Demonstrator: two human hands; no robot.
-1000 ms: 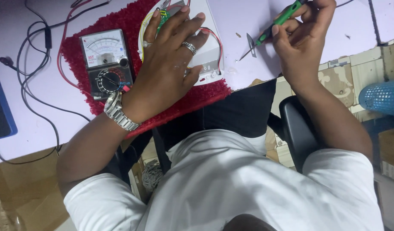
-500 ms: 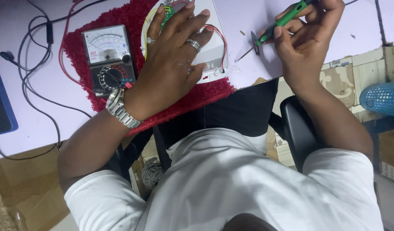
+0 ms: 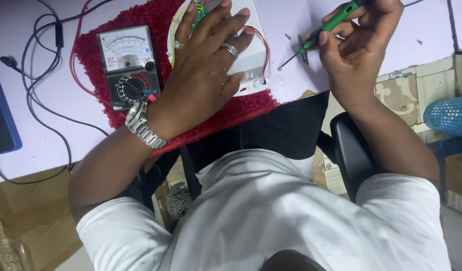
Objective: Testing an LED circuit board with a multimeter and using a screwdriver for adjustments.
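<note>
Two hands at work. Your left hand lies flat, fingers spread, on the white unit — apparently pinning it to the red mat. Your right hand is closed around the green screwdriver, tip angled down to the desk just beside the unit. The meter sits left — dial readable.

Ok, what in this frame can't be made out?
Head view only:
- White box: mostly covered by the left hand; its top runs off the upper edge.
- Green board: hidden between the fingers.
- Screwdriver: handle end buried in the right hand.
- Blue basket: cut by the right edge.
</note>
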